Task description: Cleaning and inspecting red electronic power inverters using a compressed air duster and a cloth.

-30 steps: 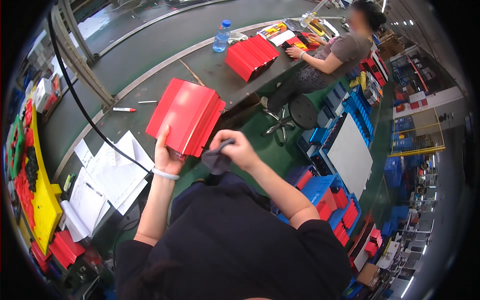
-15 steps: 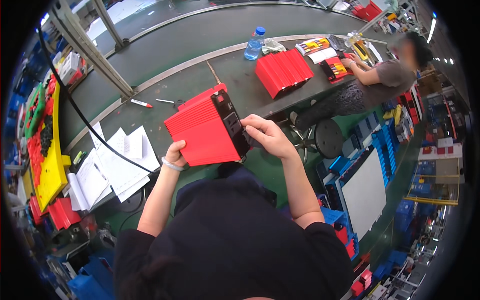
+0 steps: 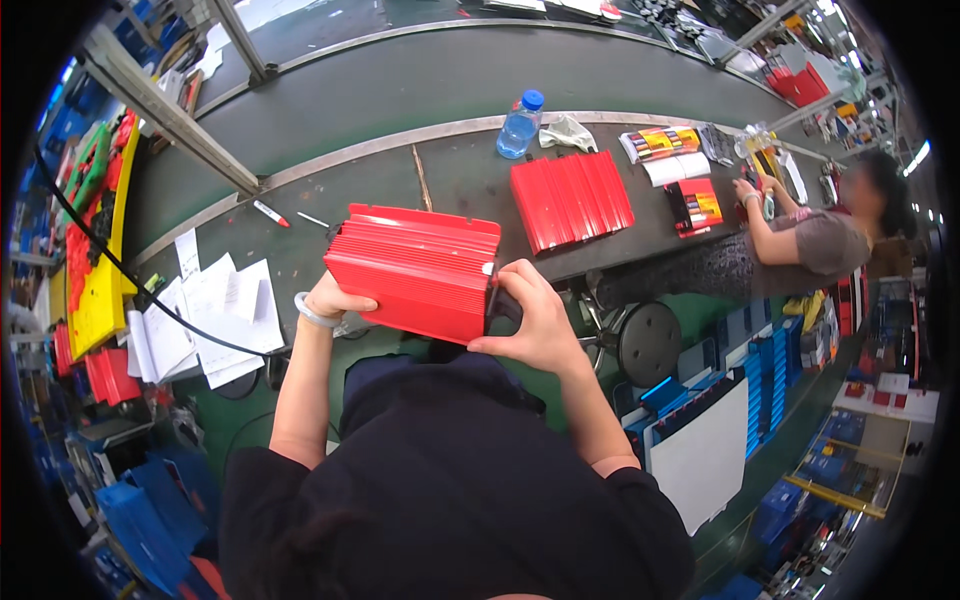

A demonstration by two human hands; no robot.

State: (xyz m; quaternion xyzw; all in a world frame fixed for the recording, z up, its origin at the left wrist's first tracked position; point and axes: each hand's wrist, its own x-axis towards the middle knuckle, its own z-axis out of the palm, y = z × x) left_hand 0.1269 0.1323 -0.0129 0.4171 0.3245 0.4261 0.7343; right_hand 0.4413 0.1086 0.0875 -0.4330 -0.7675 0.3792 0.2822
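A red power inverter with a finned metal case is held up over the front edge of the workbench. My left hand grips its left end, thumb lying along the near face. At the other end my right hand is closed round the corner, thumb at the lower edge and fingers over the black end. A dark part shows between that thumb and the fingers; I cannot make out whether it is the end panel or a separate piece. A second red finned case lies on the bench to the right.
Loose papers, a red-and-white marker and a black cable are at left. A blue-capped bottle stands behind the second case. A co-worker handles something at right. A black stool stands below the bench edge.
The inverter has turned so its socketed end panel no longer faces me and its finned side does. My right hand has shifted from the panel to the corner. The co-worker's hands have moved off a red case.
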